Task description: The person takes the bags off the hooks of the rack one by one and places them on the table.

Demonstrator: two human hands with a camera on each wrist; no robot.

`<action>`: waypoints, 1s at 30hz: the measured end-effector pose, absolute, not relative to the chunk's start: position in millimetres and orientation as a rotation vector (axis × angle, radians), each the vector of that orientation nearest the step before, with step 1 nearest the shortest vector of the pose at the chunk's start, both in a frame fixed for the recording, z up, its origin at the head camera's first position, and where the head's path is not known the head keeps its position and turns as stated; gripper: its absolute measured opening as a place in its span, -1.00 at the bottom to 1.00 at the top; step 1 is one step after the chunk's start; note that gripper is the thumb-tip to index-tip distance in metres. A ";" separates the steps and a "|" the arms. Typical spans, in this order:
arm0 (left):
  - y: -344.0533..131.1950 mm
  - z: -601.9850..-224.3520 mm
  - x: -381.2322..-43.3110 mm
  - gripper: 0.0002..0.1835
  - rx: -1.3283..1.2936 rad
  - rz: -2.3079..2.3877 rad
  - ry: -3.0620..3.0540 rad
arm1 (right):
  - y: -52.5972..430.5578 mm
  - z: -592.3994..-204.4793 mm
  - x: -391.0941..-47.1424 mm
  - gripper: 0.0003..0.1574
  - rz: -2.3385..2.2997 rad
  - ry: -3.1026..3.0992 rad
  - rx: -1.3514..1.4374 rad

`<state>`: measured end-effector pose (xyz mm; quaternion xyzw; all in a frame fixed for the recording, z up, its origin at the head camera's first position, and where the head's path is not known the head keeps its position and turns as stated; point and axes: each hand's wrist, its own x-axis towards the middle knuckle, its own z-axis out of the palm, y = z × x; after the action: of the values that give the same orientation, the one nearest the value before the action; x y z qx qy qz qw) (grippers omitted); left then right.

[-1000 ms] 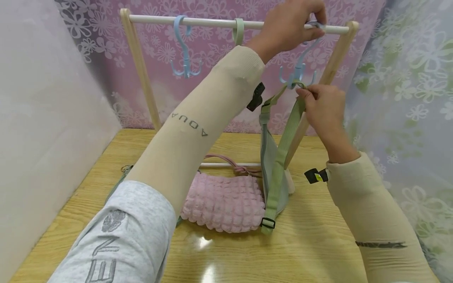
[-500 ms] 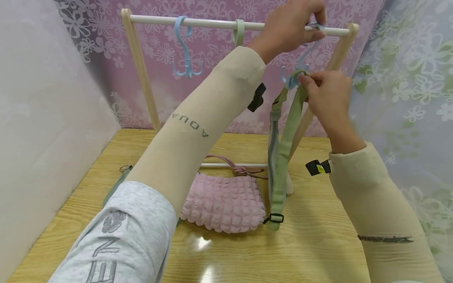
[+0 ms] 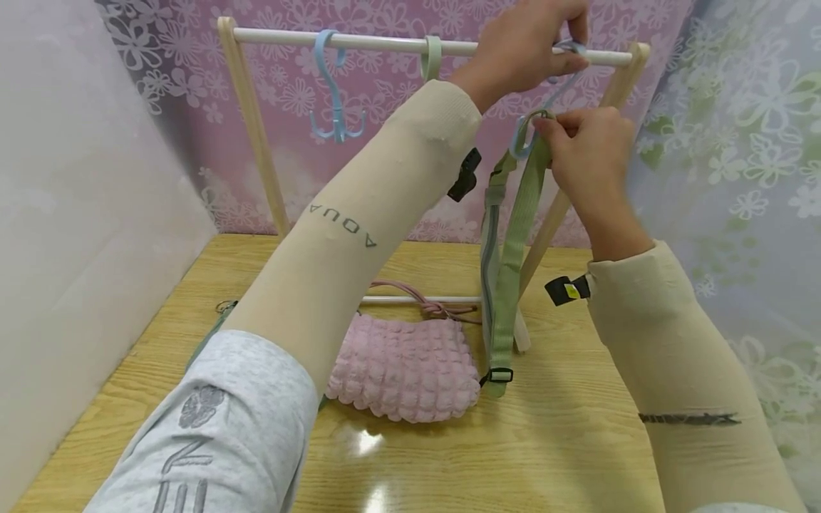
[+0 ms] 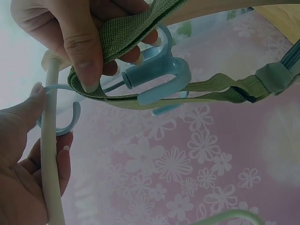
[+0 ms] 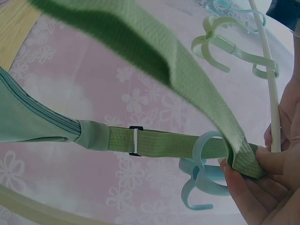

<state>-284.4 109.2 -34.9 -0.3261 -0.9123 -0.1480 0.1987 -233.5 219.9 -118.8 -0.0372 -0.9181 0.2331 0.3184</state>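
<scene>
My left hand (image 3: 529, 50) pinches the upper curve of a light blue multi-prong hook (image 4: 157, 70) on the rack's white rod. Below it, my right hand (image 3: 593, 153) pinches the folded top of a green webbing strap (image 3: 522, 214), close beside the hook's prongs. In the left wrist view the strap loop passes around the prongs' near side, thumb pressed on its fold. A pale green zippered bag (image 5: 40, 112) hangs from this strap, seen nearly edge-on in the head view. A black buckle (image 3: 499, 375) sits low on the strap.
The wooden rack (image 3: 253, 128) carries another blue hook (image 3: 336, 107) and a green hook (image 5: 225, 44). A pink puffy bag (image 3: 407, 367) with a knotted handle lies on the wooden table (image 3: 410, 470). Another green item (image 3: 208, 338) is mostly behind the left sleeve.
My right hand has risen with the strap, lifting the loop higher along the hook's prongs. The bag has risen and turned edge-on, away from the pink bag. My left hand stays put.
</scene>
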 end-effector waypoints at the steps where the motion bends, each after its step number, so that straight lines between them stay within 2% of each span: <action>1: 109.3 -34.9 -284.4 -0.59 -0.911 -0.417 -2.559 | 219.0 -119.1 -233.9 -0.47 0.596 -2.407 -0.094; 9: 110.9 -35.4 -286.6 -0.56 -0.907 -0.430 -2.612 | 209.8 -120.3 -234.5 -0.45 0.587 -2.371 -0.055; 21: 104.6 -38.1 -290.8 -0.58 -0.890 -0.465 -2.595 | 211.5 -140.1 -210.7 -0.55 0.919 -2.178 0.272; 30: 109.0 -38.5 -289.3 -0.58 -0.944 -0.415 -2.551 | 227.4 -137.3 -198.5 -0.62 1.207 -2.057 0.364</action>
<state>-289.3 109.0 -38.5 -0.3367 -0.9095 -0.1481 0.1938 -198.5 227.4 -137.3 0.1411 -0.7966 0.4674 0.3564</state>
